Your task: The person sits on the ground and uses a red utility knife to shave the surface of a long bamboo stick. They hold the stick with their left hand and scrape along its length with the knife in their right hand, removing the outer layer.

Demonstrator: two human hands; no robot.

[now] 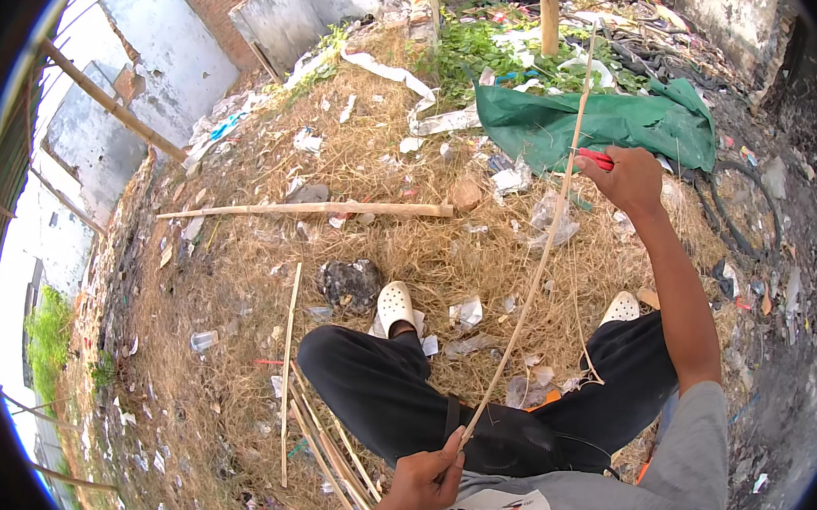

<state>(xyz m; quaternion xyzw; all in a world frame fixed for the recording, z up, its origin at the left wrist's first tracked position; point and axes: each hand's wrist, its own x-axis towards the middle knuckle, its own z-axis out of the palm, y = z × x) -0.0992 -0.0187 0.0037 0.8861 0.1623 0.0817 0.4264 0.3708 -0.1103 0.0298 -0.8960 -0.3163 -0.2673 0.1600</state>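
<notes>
My left hand (pixel 426 479) is closed on the lower end of a long, thin bamboo strip (pixel 524 315), in front of my lap. The strip slants up and away to the right, past my right hand (pixel 630 182). That hand, with the arm stretched out, is closed around a small red-handled tool (pixel 595 159) set against the strip. My fingers hide most of the tool, so its exact kind does not show. A fine, thread-like sliver (pixel 578 300) hangs from beside the strip down to my right thigh.
Several split bamboo strips (pixel 327 444) lie at my left, beside a single strip (pixel 289 370). A thicker bamboo pole (pixel 307 211) rests ahead, near a dark stone (pixel 350 284). Beyond my right hand are a green sheet (pixel 541 127), an upright post (pixel 548 18) and black hose (pixel 762 209).
</notes>
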